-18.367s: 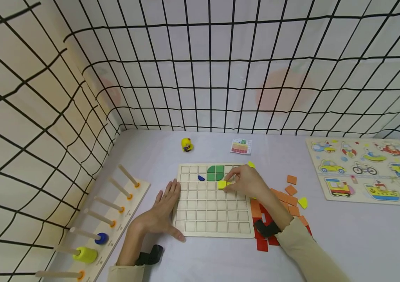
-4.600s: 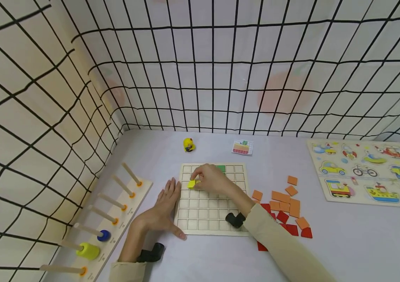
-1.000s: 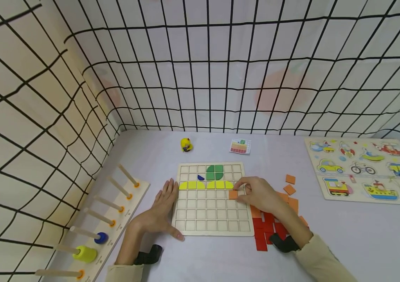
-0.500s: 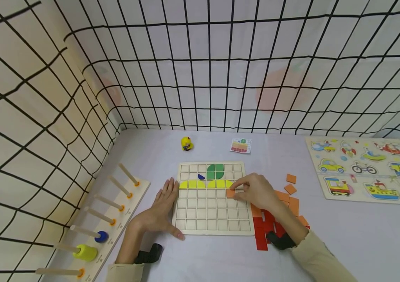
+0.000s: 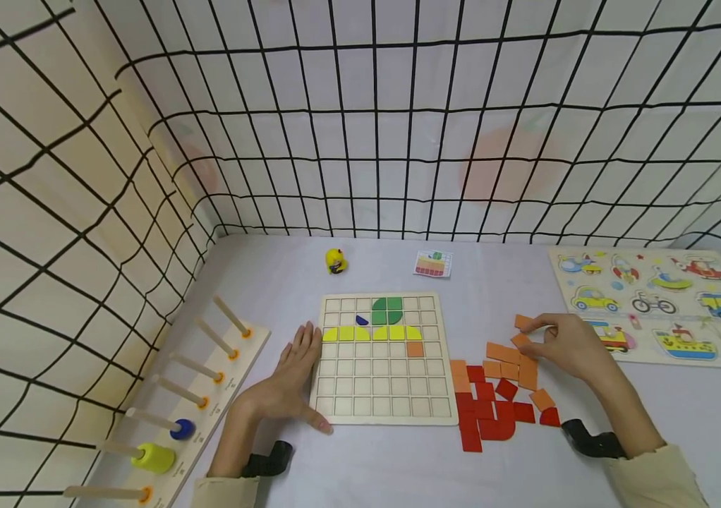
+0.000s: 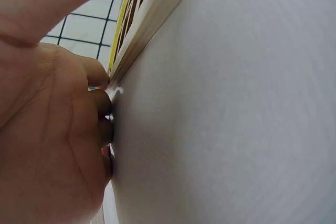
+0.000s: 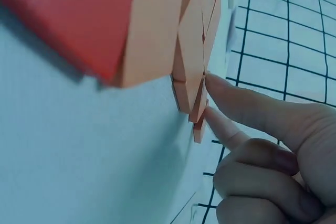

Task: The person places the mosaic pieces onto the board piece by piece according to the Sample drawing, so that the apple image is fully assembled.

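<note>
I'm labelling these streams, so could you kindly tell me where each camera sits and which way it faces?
Head: worn on the head, looking forward and down at the grid board; left hand, right hand and forearms show.
Left wrist: on that wrist, looking low across the white tabletop; the left hand's palm lies along the left side.
Right wrist: on that wrist, looking past orange tiles toward the gridded wall; the right hand's thumb and fingers show.
Head and right wrist share the right hand and orange tiles.
</note>
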`<state>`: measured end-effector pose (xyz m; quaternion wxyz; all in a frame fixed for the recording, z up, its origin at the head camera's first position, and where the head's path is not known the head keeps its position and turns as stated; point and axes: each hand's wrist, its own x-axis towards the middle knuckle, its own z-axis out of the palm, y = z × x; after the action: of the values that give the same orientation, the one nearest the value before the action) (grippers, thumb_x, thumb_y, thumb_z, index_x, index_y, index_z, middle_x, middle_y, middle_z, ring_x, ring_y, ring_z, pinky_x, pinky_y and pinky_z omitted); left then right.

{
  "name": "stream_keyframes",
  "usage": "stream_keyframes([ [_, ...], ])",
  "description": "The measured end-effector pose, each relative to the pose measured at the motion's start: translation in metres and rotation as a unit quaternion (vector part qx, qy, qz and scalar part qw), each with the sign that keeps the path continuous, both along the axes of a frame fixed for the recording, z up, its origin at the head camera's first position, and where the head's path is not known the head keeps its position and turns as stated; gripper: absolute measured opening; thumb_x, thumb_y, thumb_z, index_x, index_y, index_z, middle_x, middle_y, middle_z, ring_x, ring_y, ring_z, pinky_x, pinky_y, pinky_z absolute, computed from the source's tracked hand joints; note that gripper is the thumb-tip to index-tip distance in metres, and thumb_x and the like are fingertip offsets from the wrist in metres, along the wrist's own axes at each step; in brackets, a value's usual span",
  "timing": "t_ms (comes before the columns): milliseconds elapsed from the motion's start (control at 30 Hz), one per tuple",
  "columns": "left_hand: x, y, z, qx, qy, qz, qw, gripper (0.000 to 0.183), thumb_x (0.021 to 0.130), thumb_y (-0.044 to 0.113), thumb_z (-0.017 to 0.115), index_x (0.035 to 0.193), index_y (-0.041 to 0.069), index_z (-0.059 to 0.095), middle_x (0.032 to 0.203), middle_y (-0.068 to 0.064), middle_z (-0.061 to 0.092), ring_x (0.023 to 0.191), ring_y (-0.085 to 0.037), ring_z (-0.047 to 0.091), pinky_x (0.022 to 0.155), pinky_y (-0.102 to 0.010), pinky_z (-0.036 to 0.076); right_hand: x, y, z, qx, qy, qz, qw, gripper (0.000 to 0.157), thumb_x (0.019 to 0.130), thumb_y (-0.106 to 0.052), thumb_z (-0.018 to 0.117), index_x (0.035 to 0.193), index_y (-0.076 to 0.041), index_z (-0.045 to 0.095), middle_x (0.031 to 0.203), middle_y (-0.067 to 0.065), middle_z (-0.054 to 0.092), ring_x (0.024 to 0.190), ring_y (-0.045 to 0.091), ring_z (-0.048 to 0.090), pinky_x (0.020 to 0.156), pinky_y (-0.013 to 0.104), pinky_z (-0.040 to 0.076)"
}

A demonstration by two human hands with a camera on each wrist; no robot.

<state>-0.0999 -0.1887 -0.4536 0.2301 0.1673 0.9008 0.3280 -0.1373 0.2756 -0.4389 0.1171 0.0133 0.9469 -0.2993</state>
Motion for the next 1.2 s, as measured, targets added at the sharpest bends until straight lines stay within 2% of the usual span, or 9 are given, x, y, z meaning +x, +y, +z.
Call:
stream_keyframes([
  [167,0.001,-0.001,0.0,0.001,0.001,0.002,1.0,0.157,0.058,0.039,0.102,0.165,0.004,-0.008,0.17,-0.017,-0.025,0.159,-0.036,-0.025,0.129,-0.062,-0.009,-0.002,0.0,-0.003,-0.006,0.0,0.003,1.0,0.045,0.088,-0.028,0.08,0.118,0.004,0.071,0.06,0.002,0.042,0.056,0.016,0.04,0.048,0.024,0.029],
  [200,0.001,-0.001,0.001,0.001,0.001,0.003,1.0,0.157,0.058,0.039,0.102,0.165,0.003,-0.008,0.17,-0.017,-0.025,0.159,-0.036,-0.025,0.129,-0.062,-0.009,-0.002,-0.002,-0.003,-0.011,0.002,0.007,1.0,0.043,0.089,-0.027,0.08,0.119,0.003,0.071,0.064,0.008,0.052,0.057,0.016,0.041,0.048,0.024,0.029],
  [267,0.001,-0.001,0.0,0.001,0.001,0.005,1.0,0.157,0.058,0.038,0.102,0.165,0.003,-0.008,0.17,-0.017,-0.025,0.159,-0.036,-0.025,0.129,-0.061,-0.009,-0.003,-0.005,-0.004,-0.02,0.008,0.016,1.0,0.04,0.09,-0.025,0.079,0.12,0.001,0.073,0.086,0.022,0.069,0.06,0.017,0.042,0.048,0.024,0.029],
  [367,0.001,-0.001,0.0,0.0,0.001,0.006,1.0,0.157,0.058,0.038,0.102,0.165,0.004,-0.007,0.17,-0.017,-0.025,0.159,-0.036,-0.025,0.129,-0.061,-0.009,-0.004,-0.008,-0.005,-0.024,0.014,0.018,0.999,0.039,0.089,-0.023,0.079,0.12,0.0,0.074,0.108,0.03,0.07,0.062,0.017,0.043,0.049,0.024,0.03],
  [433,0.001,-0.001,0.0,0.0,0.0,0.006,1.0,0.157,0.057,0.038,0.102,0.165,0.004,-0.008,0.17,-0.017,-0.025,0.159,-0.036,-0.025,0.129,-0.061,-0.009,-0.005,-0.009,-0.006,-0.017,0.009,0.008,1.0,0.039,0.087,-0.022,0.08,0.118,0.001,0.074,0.091,0.022,0.07,0.061,0.017,0.043,0.048,0.024,0.031],
  [533,0.001,-0.001,-0.001,-0.002,0.0,0.004,1.0,0.157,0.057,0.039,0.102,0.165,0.004,-0.008,0.17,-0.016,-0.025,0.159,-0.035,-0.025,0.129,-0.061,-0.009,-0.005,-0.009,-0.005,-0.007,-0.003,-0.005,1.0,0.04,0.086,-0.022,0.081,0.114,0.004,0.072,0.065,0.004,0.048,0.059,0.018,0.044,0.048,0.024,0.033],
  [700,0.001,-0.001,0.0,-0.008,-0.001,0.002,1.0,0.158,0.058,0.04,0.102,0.165,0.005,-0.009,0.17,-0.015,-0.026,0.159,-0.034,-0.026,0.13,-0.059,-0.01,-0.006,-0.022,0.002,-0.016,-0.004,0.011,1.0,0.04,0.09,-0.025,0.079,0.117,0.004,0.071,0.065,0.001,0.043,0.063,0.018,0.046,0.051,0.025,0.035],
  [1033,0.001,-0.001,0.002,-0.003,-0.001,0.002,1.0,0.157,0.058,0.038,0.102,0.165,0.004,-0.009,0.17,-0.018,-0.025,0.159,-0.036,-0.025,0.129,-0.061,-0.01,-0.009,-0.139,0.015,-0.106,-0.009,0.111,0.988,0.026,0.083,-0.017,0.087,0.107,-0.008,0.079,0.06,-0.002,0.033,0.055,0.014,0.034,0.049,0.021,0.021],
  [1200,0.0,-0.001,0.001,-0.003,-0.002,0.002,1.0,0.157,0.058,0.038,0.102,0.165,0.004,-0.008,0.17,-0.018,-0.025,0.159,-0.036,-0.025,0.129,-0.061,-0.01,-0.01,-0.167,0.008,-0.091,-0.007,0.1,0.991,0.021,0.08,-0.012,0.089,0.099,-0.009,0.08,0.062,-0.002,0.035,0.057,0.014,0.037,0.052,0.023,0.021],
])
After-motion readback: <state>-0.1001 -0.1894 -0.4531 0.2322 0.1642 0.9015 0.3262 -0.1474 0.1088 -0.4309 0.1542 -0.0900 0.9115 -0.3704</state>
